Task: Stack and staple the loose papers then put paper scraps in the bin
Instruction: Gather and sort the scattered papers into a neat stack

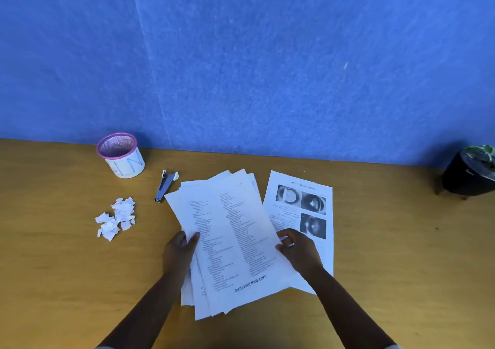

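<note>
White papers [233,241] fan unevenly (several sheets) between our left hand [179,252] at nine o'clock and right hand [300,252] at three, both pinching edges.

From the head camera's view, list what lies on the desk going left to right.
Paper scraps → bin → stapler → left hand → fanned stack of papers → right hand → single sheet with photos → black plant pot.

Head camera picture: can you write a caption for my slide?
Both hands, left and right, gather loose papers beside a stapler, scraps and bin.
</note>
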`<state>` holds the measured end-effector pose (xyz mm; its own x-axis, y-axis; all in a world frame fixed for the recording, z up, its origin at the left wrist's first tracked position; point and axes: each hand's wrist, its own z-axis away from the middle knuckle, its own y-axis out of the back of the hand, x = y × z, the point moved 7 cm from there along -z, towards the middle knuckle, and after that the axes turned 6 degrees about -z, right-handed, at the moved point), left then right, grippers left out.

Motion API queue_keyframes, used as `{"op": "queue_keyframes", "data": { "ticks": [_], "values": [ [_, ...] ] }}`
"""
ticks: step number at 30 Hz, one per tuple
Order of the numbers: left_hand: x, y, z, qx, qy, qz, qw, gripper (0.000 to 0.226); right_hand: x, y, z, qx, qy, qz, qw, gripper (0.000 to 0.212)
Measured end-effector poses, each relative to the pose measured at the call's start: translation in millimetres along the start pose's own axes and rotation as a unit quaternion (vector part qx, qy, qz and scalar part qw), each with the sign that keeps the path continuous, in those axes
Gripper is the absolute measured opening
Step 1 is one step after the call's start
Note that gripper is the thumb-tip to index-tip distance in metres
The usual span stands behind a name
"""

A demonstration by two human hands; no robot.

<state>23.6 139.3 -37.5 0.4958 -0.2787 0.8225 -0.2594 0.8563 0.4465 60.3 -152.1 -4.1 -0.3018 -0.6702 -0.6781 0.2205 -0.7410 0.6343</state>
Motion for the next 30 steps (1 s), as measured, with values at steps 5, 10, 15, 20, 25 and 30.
{"op": "queue_keyframes", "data": {
  "ticks": [5, 10, 15, 20, 25, 30],
  "values": [
    [20.0, 6.4, 5.5, -0.004, -0.083, 0.036, 0.996, 0.049, -7.0, 0.7, -7.0, 0.029, 0.02, -0.014, 0.999, 0.033],
    [32.1, 8.1, 10.8, -0.083, -0.072, 0.157, 0.982, 0.025, -24.8, 12.8, -14.2, 0.031, 0.024, -0.074, 0.996, 0.053],
    [51.5, 9.7, 12.4, -0.191, -0.091, 0.294, 0.932, 0.051, -37.2, 1.5, -12.9, -0.125, -0.014, -0.266, 0.956, 0.054],
    [65.9, 17.8, 6.7, -0.223, -0.107, 0.304, 0.92, 0.067, -53.4, 2.0, -10.8, -0.178, 0.013, -0.371, 0.911, 0.04],
    [86.1, 32.9, 5.4, -0.133, -0.154, 0.218, 0.954, 0.028, -68.6, 27.8, -12.6, -0.051, 0.096, -0.28, 0.954, 0.026],
    [108.0, 43.7, 11.9, -0.081, -0.186, 0.201, 0.958, 0.028, -95.1, 54.8, 9.2, 0.036, 0.181, -0.255, 0.949, 0.024]
  ]
}}
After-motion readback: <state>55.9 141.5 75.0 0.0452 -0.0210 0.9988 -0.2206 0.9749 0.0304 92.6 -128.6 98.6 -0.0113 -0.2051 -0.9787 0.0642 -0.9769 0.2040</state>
